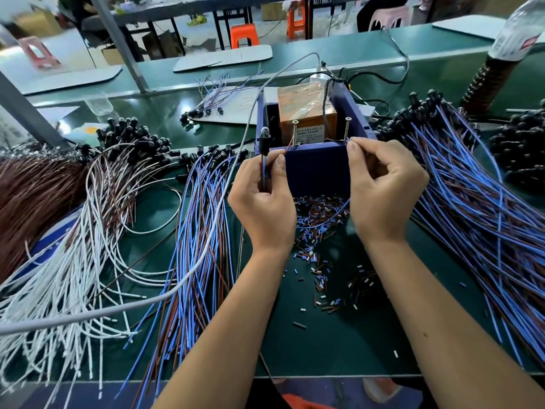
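Note:
A blue box [317, 169] with an orange block [306, 113] inside and two upright screws at its front rim stands mid-table. My left hand [264, 202] grips a blue wire with a black LED holder [263, 142] upright at its top, and its thumb pinches a brown wire end near the left screw [295, 134]. My right hand [383, 190] pinches a thin wire end at the right screw [346, 129]. A loop of blue wire [324, 221] hangs between the hands below the box.
Bundles of blue and brown wires [200, 231] lie left of my arms, white wires [73, 276] farther left, blue wires [472, 202] to the right. Cut insulation bits [321, 261] litter the green mat. A grey cable [224, 202] crosses the table.

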Demonstrator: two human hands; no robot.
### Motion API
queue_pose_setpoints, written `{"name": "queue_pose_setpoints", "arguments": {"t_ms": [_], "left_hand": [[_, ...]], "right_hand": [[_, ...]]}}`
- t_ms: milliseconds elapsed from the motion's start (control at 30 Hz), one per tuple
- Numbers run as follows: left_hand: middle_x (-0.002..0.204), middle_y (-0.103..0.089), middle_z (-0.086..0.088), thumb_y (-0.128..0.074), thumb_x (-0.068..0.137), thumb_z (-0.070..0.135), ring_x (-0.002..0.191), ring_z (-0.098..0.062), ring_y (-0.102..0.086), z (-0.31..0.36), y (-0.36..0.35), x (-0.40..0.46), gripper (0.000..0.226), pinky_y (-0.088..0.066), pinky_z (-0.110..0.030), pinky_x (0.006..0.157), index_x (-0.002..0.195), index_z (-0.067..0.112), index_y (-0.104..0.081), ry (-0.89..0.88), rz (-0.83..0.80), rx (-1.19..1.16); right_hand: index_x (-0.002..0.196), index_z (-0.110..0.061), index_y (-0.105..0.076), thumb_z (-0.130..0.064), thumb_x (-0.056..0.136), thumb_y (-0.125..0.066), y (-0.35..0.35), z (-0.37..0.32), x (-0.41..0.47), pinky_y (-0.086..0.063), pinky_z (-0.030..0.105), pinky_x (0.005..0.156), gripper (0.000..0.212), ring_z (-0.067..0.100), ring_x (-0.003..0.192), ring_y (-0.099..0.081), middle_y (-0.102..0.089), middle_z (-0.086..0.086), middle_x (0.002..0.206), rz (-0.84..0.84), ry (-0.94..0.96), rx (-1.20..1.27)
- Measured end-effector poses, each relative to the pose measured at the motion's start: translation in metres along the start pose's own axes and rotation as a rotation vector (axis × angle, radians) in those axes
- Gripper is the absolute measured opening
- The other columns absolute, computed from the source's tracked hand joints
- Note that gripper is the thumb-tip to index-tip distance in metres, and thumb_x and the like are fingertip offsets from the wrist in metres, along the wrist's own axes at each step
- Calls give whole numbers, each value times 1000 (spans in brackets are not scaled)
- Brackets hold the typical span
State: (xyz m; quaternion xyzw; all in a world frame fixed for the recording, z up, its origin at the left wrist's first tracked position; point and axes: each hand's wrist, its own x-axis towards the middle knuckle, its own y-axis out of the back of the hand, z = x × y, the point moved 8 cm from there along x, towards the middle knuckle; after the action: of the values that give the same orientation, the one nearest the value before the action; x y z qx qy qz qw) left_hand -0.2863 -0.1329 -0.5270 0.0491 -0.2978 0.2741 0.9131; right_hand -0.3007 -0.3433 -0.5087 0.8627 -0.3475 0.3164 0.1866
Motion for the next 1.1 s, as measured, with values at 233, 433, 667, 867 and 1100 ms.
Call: {"name": "queue_pose_setpoints", "arguments": {"t_ms": [233,433,667,867,1100], "left_hand": [[87,-71,-11,-69,96,4,81,-11,-63,0,1,0,6,-50,-22,75,96,3,-75,14,3,-11],[86,-71,-11,-68,96,4,80,-11,-63,-1,1,0,7,-50,-23,75,96,2,-75,32,-1,-26],[87,-71,-11,-68,97,5,82,-12,-64,-1,-1,0,9,-55,-30,76,97,-1,-75,37,-28,-42],[88,-71,-13,-68,97,4,82,-14,-64,-1,-2,0,10,-55,-32,78,98,-4,-74,36,-33,-45],[86,-71,-11,-68,97,6,80,-11,-63,-4,-3,0,9,-53,-30,73,97,0,-75,25,-40,-49]], "right_hand": [[99,-11,-82,-20,99,-70,1,2,-2,-42,10,68,15,-2,70,-58,-67,-2,81,-2,-20,20],[101,-11,-82,-22,100,-69,2,3,0,-50,19,69,17,7,75,-64,-71,0,87,24,-44,50],[100,-7,-82,-19,100,-69,1,-2,0,-46,15,68,17,6,71,-60,-69,1,83,39,-14,30],[100,-5,-82,-18,100,-69,-1,-1,2,-49,18,70,18,10,74,-63,-71,3,86,37,-21,13],[100,-8,-82,-18,100,-69,-3,-2,2,-41,11,68,17,-4,70,-55,-67,0,82,19,-1,10]]}}
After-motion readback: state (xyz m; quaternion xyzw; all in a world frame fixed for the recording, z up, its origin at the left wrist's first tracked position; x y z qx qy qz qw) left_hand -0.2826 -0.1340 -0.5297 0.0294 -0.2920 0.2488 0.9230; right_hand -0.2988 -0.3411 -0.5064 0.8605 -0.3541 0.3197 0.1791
